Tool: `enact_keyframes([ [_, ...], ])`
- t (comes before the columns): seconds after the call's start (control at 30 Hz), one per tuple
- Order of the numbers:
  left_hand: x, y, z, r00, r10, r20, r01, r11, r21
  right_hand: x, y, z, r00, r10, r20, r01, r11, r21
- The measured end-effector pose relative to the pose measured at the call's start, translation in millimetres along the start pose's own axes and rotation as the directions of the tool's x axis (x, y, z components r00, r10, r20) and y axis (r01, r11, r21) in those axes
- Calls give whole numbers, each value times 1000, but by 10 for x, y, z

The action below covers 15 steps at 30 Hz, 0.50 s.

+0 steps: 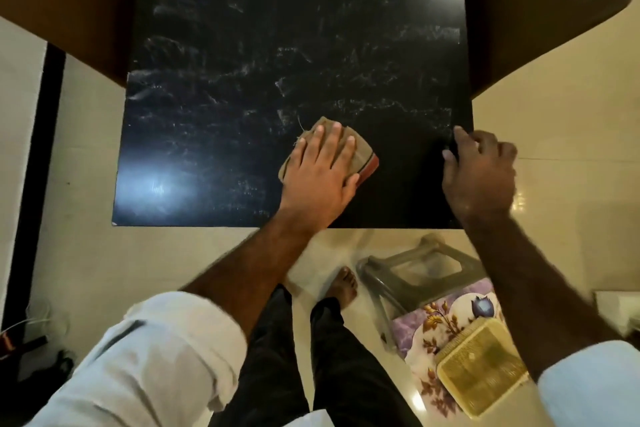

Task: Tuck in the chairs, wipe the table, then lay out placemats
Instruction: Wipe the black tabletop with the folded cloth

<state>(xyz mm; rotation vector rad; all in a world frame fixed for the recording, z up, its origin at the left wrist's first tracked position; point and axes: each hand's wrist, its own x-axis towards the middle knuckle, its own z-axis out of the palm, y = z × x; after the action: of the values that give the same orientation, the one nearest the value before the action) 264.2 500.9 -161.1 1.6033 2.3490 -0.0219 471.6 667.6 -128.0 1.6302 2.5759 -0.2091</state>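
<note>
A black marble-patterned table fills the middle of the head view, streaked with pale smears. My left hand lies flat on a folded tan cloth with a red edge, pressing it onto the table near the front edge. My right hand rests on the table's front right corner, fingers curled over the side edge. Two brown chairs stand at the table's sides, one on the left and one on the right. A woven yellow placemat lies on a floral mat at the lower right.
A grey plastic stool stands under the table's front edge, beside my bare foot. Cream floor tiles surround the table. Cables and dark items lie on the floor at the lower left.
</note>
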Motion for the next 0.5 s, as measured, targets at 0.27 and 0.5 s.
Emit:
enact_keyframes([
  [0.27, -467, -693, 12, 989, -150, 15, 149, 989, 22, -277, -974, 200, 976, -164, 144, 160, 986, 44],
  [0.5, 69, -200, -56, 999, -39, -3, 39, 999, 3, -278, -945, 309, 978, -169, 123, 173, 985, -26],
])
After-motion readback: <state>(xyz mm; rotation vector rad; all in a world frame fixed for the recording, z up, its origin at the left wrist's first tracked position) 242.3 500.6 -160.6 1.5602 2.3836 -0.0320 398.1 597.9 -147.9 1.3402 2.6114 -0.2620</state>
